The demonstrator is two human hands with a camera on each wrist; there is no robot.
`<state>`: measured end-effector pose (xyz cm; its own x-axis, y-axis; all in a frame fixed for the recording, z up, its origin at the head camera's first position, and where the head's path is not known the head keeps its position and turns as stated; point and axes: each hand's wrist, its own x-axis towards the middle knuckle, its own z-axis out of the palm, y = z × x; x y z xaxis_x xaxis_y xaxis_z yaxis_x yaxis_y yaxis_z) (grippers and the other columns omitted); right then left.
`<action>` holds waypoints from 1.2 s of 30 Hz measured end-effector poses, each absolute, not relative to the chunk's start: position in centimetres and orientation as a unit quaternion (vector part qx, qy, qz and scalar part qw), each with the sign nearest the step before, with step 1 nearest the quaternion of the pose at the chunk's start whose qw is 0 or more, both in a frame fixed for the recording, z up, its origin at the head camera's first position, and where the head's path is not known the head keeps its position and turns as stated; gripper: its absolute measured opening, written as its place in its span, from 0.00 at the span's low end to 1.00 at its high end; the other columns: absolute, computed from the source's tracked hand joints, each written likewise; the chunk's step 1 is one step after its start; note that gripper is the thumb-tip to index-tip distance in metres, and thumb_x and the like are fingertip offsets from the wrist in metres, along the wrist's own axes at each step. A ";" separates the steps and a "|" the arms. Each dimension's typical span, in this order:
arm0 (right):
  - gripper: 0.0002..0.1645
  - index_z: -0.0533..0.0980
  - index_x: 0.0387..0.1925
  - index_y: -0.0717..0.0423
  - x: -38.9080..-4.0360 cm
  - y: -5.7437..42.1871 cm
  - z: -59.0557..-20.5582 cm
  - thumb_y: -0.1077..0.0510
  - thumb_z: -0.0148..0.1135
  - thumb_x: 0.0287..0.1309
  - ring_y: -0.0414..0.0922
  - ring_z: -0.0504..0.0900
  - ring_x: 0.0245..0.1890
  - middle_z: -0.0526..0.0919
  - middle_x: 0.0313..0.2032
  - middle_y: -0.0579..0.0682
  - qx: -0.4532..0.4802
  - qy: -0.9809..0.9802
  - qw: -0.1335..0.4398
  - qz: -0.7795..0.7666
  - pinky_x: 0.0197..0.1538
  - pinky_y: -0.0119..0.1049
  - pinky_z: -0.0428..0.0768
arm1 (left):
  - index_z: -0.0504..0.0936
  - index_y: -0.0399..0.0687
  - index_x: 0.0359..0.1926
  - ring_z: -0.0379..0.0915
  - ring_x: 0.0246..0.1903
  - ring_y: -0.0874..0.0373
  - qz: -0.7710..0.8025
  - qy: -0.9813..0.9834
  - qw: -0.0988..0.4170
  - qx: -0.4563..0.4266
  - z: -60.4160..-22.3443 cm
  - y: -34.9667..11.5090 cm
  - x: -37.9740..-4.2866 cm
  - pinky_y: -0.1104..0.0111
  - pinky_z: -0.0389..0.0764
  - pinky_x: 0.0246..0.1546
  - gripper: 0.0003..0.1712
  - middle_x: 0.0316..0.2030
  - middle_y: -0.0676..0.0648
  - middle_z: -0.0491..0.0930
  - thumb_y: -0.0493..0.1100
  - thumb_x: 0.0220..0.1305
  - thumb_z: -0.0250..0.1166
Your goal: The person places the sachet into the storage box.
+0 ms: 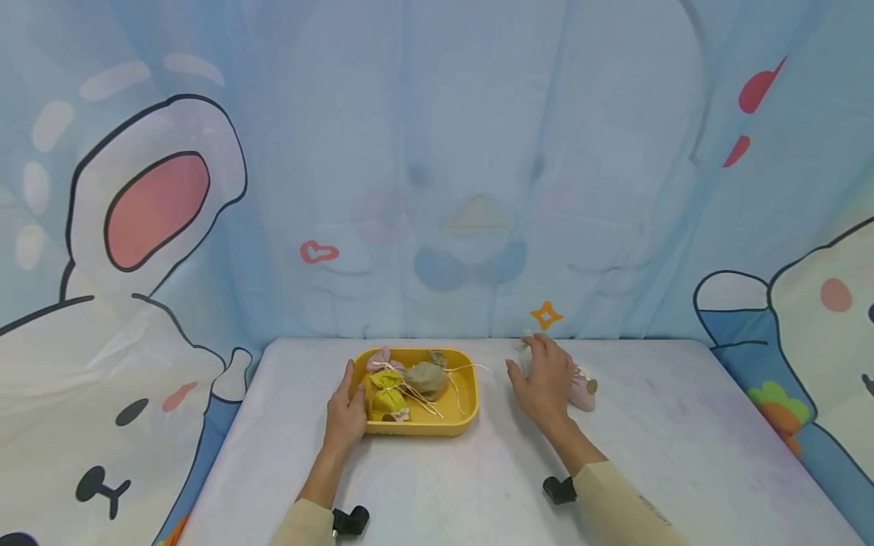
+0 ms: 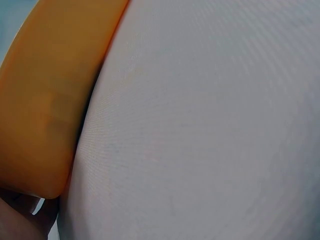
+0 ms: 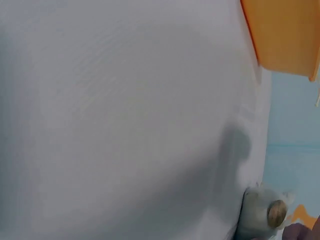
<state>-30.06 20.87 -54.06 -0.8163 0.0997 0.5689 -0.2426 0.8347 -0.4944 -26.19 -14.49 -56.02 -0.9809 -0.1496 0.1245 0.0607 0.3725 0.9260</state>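
Observation:
A yellow tray (image 1: 416,429) has my left hand (image 1: 346,413) gripping its left side. Inside lie a yellow-green drawstring pouch (image 1: 388,396), a grey-brown one (image 1: 426,381) and a pink one (image 1: 379,359), with cream cords trailing. My right hand (image 1: 546,375) is right of the tray, thumb and fingers spread over a pale grey-white pouch (image 1: 525,362) that it partly hides. The right wrist view catches this pale pouch (image 3: 254,215) at the bottom corner, a round brown patch on it and fingertips right beside it. Another pink pouch (image 1: 582,391) lies just right of that hand.
The white-covered table (image 1: 451,485) ends at a light blue cartoon-print curtain (image 1: 437,167) hanging behind it. A cord from the tray reaches over its right rim. Small black devices (image 1: 351,521) sit by both wrists.

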 end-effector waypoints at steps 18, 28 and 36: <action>0.35 0.71 0.65 0.64 -30.0 23.3 -55.0 0.55 0.72 0.60 0.67 0.59 0.73 0.65 0.72 0.67 -0.036 -0.910 0.288 0.295 0.75 0.66 0.51 | 0.50 0.42 0.83 0.46 0.81 0.42 -0.563 -0.821 0.096 0.020 -55.9 -14.4 -26.1 0.47 0.51 0.82 0.34 0.82 0.43 0.51 0.40 0.83 0.46; 0.33 0.72 0.64 0.65 -29.8 24.6 -55.4 0.57 0.70 0.59 0.68 0.60 0.72 0.66 0.71 0.69 -0.059 -0.908 0.296 0.290 0.73 0.67 0.52 | 0.50 0.42 0.83 0.45 0.82 0.42 -0.565 -0.820 0.087 0.024 -55.9 -14.3 -26.1 0.47 0.50 0.82 0.34 0.82 0.43 0.50 0.40 0.82 0.46; 0.33 0.71 0.63 0.66 -29.6 25.2 -55.7 0.57 0.69 0.60 0.69 0.61 0.71 0.66 0.71 0.69 -0.080 -0.912 0.286 0.283 0.73 0.68 0.53 | 0.51 0.42 0.83 0.46 0.81 0.42 -0.562 -0.821 0.093 0.023 -55.7 -14.4 -26.0 0.47 0.51 0.82 0.34 0.82 0.43 0.51 0.40 0.82 0.46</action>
